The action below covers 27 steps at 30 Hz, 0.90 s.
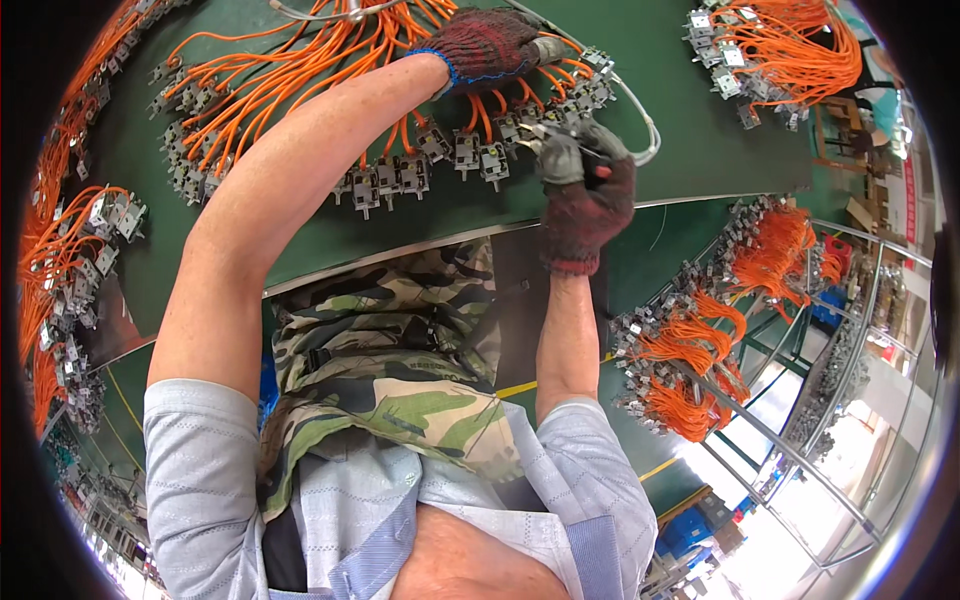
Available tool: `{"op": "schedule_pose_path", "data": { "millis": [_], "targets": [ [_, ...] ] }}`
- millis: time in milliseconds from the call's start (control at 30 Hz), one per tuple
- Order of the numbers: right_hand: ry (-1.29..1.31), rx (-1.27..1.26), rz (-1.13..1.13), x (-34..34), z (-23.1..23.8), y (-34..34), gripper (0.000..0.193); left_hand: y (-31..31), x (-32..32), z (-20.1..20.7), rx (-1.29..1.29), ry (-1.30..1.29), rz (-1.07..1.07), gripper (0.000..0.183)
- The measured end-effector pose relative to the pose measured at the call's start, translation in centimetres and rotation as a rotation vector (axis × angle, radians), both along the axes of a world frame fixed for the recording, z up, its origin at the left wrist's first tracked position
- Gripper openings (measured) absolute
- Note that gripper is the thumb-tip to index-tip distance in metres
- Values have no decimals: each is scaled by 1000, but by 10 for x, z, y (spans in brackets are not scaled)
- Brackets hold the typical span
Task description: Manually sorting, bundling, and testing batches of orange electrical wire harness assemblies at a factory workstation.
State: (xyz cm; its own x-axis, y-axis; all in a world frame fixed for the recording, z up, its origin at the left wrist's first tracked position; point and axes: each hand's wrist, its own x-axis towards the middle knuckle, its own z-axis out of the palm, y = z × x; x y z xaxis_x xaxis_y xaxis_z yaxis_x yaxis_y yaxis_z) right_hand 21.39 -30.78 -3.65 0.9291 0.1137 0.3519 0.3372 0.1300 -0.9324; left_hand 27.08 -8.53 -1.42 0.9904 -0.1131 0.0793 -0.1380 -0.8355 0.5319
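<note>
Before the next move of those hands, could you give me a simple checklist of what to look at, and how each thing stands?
1. Left hand and right hand both gloved: ok.
2. Right hand has hold of the thin-tipped tool: ok.
3. Tool tips touching one of the metal blocks: cannot tell; they overlap in this view.
4. Left hand gripping the orange cables: cannot tell; the back of the glove hides most of the fingers.
5. Front row of blocks back from the near edge of the green table: ok.
6. Pale hose well away from the right hand: not ok; it loops close beside it.
</note>
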Motion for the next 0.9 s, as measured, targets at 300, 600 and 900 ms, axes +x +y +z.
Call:
{"op": "schedule_pose_path", "data": {
  "millis": [300, 600, 900],
  "targets": [
    [179, -37, -27, -29, -10, -4, 32, 1, 5, -1, -33, 146, 75, 62],
    [92, -139, -26, -36, -2, 1, 33, 1, 4, 2, -46, 75, 57, 56],
    [-58, -303, -56, -42, -2, 9, 41, 70, -56, 41, -42, 12, 3, 44]
  ]
}}
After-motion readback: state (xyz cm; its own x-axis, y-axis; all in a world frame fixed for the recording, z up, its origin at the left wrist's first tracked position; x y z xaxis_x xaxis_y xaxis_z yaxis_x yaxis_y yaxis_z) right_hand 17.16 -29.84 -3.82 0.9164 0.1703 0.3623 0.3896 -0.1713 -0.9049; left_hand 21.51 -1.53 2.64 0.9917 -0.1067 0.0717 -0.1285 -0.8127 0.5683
